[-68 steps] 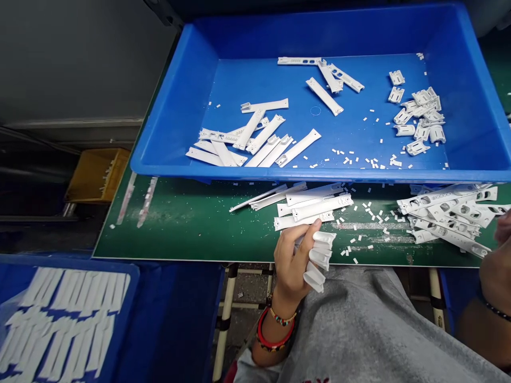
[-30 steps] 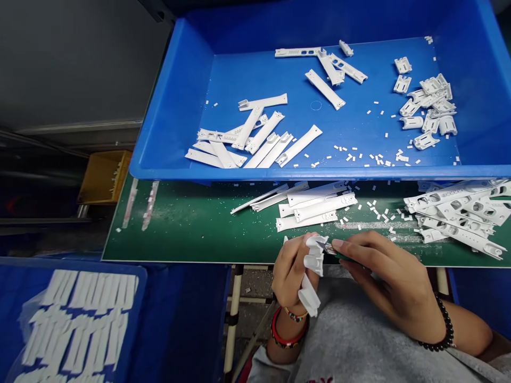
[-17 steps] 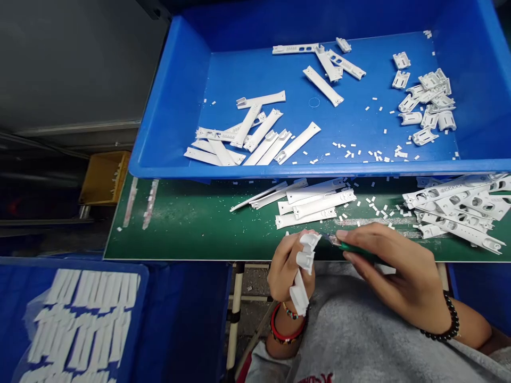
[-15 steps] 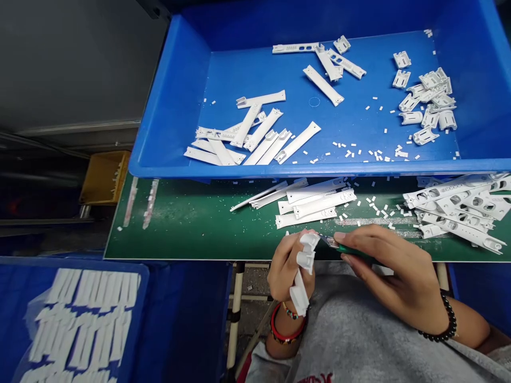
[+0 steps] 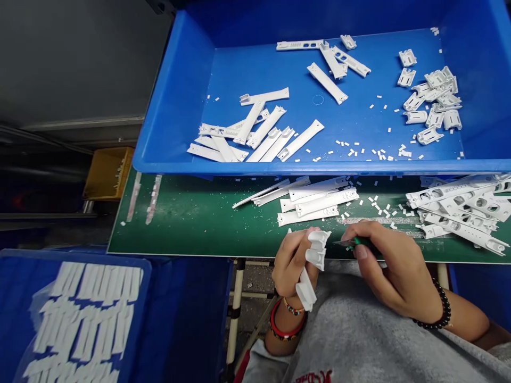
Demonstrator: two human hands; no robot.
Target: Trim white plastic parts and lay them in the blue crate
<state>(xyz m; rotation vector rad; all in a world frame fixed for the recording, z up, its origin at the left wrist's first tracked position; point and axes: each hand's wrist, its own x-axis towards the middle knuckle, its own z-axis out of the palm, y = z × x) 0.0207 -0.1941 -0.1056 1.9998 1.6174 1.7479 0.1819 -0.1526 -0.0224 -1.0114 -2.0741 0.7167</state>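
My left hand (image 5: 288, 268) is closed around white plastic parts at the green table's front edge. A short curved piece (image 5: 318, 250) sticks up past its thumb, and the end of a longer white strip (image 5: 306, 293) shows below the fingers. Whether these two are joined is hidden by the hand. My right hand (image 5: 403, 274) grips a craft knife (image 5: 357, 243) with a green handle. Its blade points left towards the curved piece, with a small gap between them. Just beyond my hands, several long white strips (image 5: 327, 202) lie on the table.
Behind the table edge stands a large blue bin (image 5: 255, 168) holding white strips, short curved pieces (image 5: 429, 135) and tiny offcuts. Perforated white parts (image 5: 459, 205) are heaped at the right. At lower left, a blue tray (image 5: 146, 298) carries rows of strips. A yellow bin (image 5: 104, 173) sits further back.
The knife blade has come away from the curved piece, and my right-hand fingers have curled more around the handle. My left hand has shifted slightly right with the white parts.
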